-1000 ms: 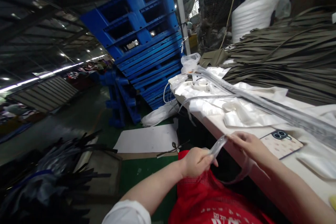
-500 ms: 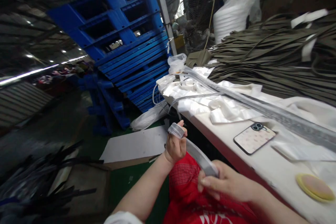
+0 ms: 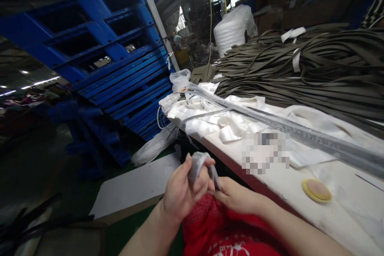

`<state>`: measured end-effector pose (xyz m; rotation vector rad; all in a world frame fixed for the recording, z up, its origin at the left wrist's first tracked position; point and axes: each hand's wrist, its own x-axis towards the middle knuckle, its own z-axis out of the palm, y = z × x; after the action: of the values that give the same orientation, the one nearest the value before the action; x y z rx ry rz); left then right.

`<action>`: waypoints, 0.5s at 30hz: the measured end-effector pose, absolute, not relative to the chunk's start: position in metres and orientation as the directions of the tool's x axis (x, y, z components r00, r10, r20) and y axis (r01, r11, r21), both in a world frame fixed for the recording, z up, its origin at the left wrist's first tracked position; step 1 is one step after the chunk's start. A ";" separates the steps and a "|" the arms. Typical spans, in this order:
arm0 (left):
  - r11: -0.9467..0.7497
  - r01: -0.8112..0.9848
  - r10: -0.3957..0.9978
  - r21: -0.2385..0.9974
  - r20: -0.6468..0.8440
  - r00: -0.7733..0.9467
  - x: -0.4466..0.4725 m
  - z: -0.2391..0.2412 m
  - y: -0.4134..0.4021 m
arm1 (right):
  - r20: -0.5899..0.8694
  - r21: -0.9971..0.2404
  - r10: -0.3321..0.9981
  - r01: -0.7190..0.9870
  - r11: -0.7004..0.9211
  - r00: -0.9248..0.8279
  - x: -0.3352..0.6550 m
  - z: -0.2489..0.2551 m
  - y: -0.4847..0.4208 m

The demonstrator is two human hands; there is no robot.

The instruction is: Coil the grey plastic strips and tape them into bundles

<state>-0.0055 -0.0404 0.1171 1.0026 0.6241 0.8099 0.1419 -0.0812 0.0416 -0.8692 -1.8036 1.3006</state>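
Holds the strip (image 3: 196, 165) in the left hand (image 3: 181, 190) and right hand (image 3: 238, 196), close together, above red cloth (image 3: 199, 214) and just beside the tabletop (image 3: 283, 188). Carries it looped over the left; clasps it lower with the right.

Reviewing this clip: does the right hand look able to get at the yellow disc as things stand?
Probably yes: the yellow disc lies uncovered on the table, nothing visibly blocking it, though the right hand appears to hold the grey strip.
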 end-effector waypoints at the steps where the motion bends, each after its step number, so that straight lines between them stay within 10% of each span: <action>1: 0.088 -0.334 0.917 0.939 0.055 0.396 -0.005 0.118 -0.034 | 0.151 -0.978 0.821 0.040 0.206 -0.551 0.138 0.041 -0.086; 4: -0.509 -0.004 0.856 0.861 0.507 0.103 -0.011 0.104 -0.011 | 0.119 -0.992 0.719 -0.119 0.051 -0.685 0.145 0.044 -0.096; 7: -0.622 0.359 0.776 0.696 0.487 0.400 -0.023 0.081 0.002 | 0.052 -0.995 0.850 -0.099 0.000 -0.523 0.176 0.051 -0.093; 11: -0.387 0.479 0.812 0.788 0.045 0.581 -0.026 0.067 -0.011 | 0.139 -0.924 0.990 0.361 0.130 -0.003 0.212 0.047 -0.067; 15: 0.258 0.297 0.620 0.919 -0.393 0.679 -0.016 0.073 -0.032 | 0.295 -0.825 0.934 0.440 0.354 -0.200 0.194 0.030 -0.060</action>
<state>-0.0155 -0.0320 0.0731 1.3344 0.8559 0.2601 0.1943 -0.0596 0.0296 -1.2125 -1.7961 0.7590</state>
